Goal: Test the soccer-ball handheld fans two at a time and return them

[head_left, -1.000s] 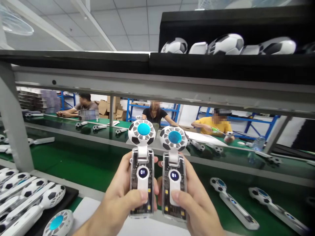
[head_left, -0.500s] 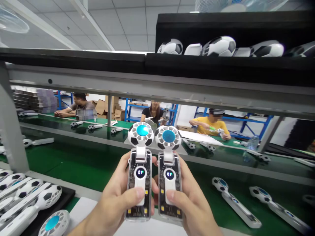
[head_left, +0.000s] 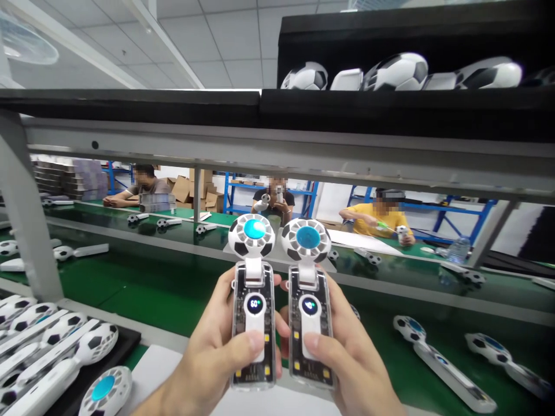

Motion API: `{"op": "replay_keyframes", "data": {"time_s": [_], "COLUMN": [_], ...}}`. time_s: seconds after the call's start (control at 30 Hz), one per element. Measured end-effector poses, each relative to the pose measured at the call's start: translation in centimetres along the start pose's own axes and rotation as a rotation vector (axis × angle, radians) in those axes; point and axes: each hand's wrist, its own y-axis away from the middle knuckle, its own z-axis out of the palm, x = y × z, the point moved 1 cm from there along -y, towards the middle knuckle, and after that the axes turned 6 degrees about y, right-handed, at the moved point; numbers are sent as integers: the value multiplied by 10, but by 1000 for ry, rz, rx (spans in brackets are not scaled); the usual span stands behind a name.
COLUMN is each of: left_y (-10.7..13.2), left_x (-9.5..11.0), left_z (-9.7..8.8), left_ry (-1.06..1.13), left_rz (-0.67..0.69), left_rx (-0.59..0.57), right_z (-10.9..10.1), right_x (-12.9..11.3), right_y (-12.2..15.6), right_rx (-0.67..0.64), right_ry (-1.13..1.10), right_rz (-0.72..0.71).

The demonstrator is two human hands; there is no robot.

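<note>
My left hand [head_left: 217,349] is wrapped around a handheld fan [head_left: 254,318] with a soccer-ball head and a clear body that shows its circuit board. The left thumb presses on the white strip below a round display, which appears to read 60. In my right hand [head_left: 349,352] is a matching fan [head_left: 309,319], its display reading about 40, with the thumb on its strip too. Both fans stand upright side by side, slightly apart, their blue-centred heads facing me. The fingers behind the bodies are partly hidden.
At the lower left, a black tray [head_left: 130,342] holds several similar fans. More fans [head_left: 442,358] lie on the green conveyor belt [head_left: 165,303]. A shelf beam [head_left: 173,136] crosses overhead, carrying a black box [head_left: 368,34] of fans. Several people sit across the line.
The displays went from 01 on both fans to about 60 on the left and 40 on the right. The gap between the fans widened slightly. Fans on the belt at right shifted rightward.
</note>
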Motion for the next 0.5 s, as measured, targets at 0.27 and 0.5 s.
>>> {"op": "replay_keyframes", "data": {"time_s": [0.27,0.5], "left_y": [0,0], "left_x": [0,-1], "left_z": [0,3], "left_ry": [11,-53], "left_rz": [-19,-41], "left_rx": [-20,44], "right_z": [0,-1], "right_x": [-2,-2], "right_y": [1,0], "right_rx": [42,109], "right_ry": [37,143], "right_rz": [9,-65]}}
